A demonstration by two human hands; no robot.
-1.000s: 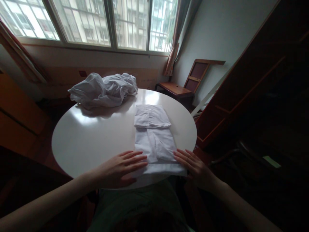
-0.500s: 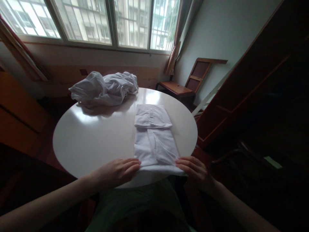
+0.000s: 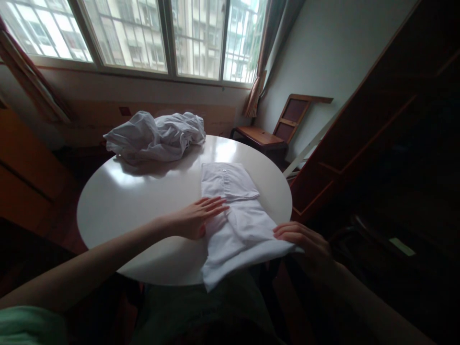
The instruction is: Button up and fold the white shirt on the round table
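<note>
Your left hand (image 3: 196, 218) lies flat, fingers spread, on the folded white shirt (image 3: 233, 211) at the worktop (image 3: 143, 206) edge; your right hand (image 3: 300, 237) pinches its overhanging corner. Judged light, limp: support both edges.

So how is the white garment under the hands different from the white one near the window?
The folded shirt lies flat in a long neat strip, its near end hanging over the table edge; the crumpled garment is a loose heap. The left hand and right hand touch the shirt; nothing touches the heap. Both are white cloth.
</note>
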